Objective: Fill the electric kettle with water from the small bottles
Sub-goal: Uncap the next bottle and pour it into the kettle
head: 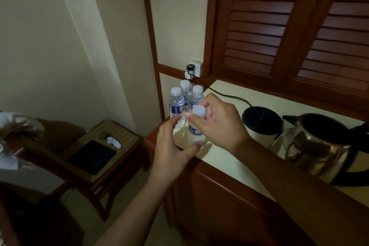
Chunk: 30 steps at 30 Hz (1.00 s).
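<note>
Several small clear water bottles with white caps stand at the counter's left corner. My right hand point(217, 120) pinches the white cap of the nearest bottle point(196, 129). My left hand point(171, 144) curls around that bottle's lower body, thumb at its base. Three more bottles stand behind it, among them the leftmost bottle point(176, 106). At the right of the counter stands the steel electric kettle point(319, 146) with its lid open and its black handle toward the right.
The cream counter point(235, 166) tops a wooden cabinet. A black kettle base point(261, 124) lies beside the kettle, its cord running to a wall socket point(194, 68). Louvred wooden shutters rise behind. A low wooden side table point(103, 146) with a dark pad stands at the left.
</note>
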Each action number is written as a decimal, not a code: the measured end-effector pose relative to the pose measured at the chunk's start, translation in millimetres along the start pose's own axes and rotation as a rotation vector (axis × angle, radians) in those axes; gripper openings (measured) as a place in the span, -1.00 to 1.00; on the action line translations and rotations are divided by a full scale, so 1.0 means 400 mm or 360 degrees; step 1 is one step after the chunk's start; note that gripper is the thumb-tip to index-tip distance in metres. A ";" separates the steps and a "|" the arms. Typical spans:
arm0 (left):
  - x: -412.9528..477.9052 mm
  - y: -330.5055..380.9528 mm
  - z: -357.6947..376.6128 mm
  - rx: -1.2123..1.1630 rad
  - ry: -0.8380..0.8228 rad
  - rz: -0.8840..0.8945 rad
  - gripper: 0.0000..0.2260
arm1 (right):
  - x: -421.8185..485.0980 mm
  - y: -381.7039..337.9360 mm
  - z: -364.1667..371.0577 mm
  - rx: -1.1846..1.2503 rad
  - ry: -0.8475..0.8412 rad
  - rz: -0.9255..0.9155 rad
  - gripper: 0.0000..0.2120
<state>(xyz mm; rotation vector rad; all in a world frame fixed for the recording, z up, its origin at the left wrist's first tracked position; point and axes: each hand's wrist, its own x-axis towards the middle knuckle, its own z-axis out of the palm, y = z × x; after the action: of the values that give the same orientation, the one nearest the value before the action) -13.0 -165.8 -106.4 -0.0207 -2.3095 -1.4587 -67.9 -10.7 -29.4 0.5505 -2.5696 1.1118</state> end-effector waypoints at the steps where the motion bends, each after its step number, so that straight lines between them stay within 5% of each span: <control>1: -0.006 0.019 0.013 -0.0076 -0.0066 0.0031 -0.29 | -0.020 -0.013 -0.017 0.0047 0.0010 0.0002 -0.64; 7: -0.051 0.104 0.085 -0.0784 -0.0355 0.0011 -0.48 | -0.103 -0.072 -0.103 0.0172 0.0280 -0.0227 -0.61; 10: -0.056 0.116 0.108 -0.0861 -0.0647 -0.0046 -0.61 | -0.129 -0.066 -0.153 0.0284 0.0155 0.0033 -0.57; 12: -0.055 0.117 0.123 -0.0938 -0.0875 -0.0103 -0.73 | -0.156 -0.049 -0.197 0.0032 0.0058 -0.0076 -0.59; 16: -0.060 0.135 0.145 -0.0956 -0.1244 -0.0102 -0.60 | -0.207 -0.031 -0.278 -0.0188 -0.0054 -0.0282 -0.65; 20: -0.069 0.164 0.149 -0.1020 -0.1492 -0.0020 -0.69 | -0.267 -0.009 -0.344 -0.0252 -0.0163 -0.0243 -0.73; 30: -0.175 0.237 0.236 -0.1061 -0.1653 -0.0049 -0.70 | -0.439 0.020 -0.450 -0.0386 -0.0247 -0.0345 -0.63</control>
<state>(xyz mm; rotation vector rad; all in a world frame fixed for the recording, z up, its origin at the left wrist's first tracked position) 41.4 -26.9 -83.8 -1.1733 -2.2948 -2.5713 103.4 168.3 13.7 0.8575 -2.6440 0.6996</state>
